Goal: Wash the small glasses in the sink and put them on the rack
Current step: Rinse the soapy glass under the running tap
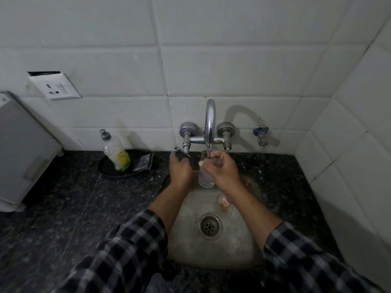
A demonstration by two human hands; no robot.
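My right hand grips one glass under the spout, left hand at the tap lever, grip unclear; a stained glass waits in the sink, rack unseen.

In the middle of the frame the tap was of chromed metal, glossy and bright. Below it the sink was steel with a dull, matt, stained finish, and its drain was metal too. The clear glass looked smooth; the second glass carried brownish marks. The counter was dark speckled stone, slightly polished. The wall tiles were white, smooth, softly shiny. At left the bottle was translucent plastic. The sleeves at the bottom were checked cloth.
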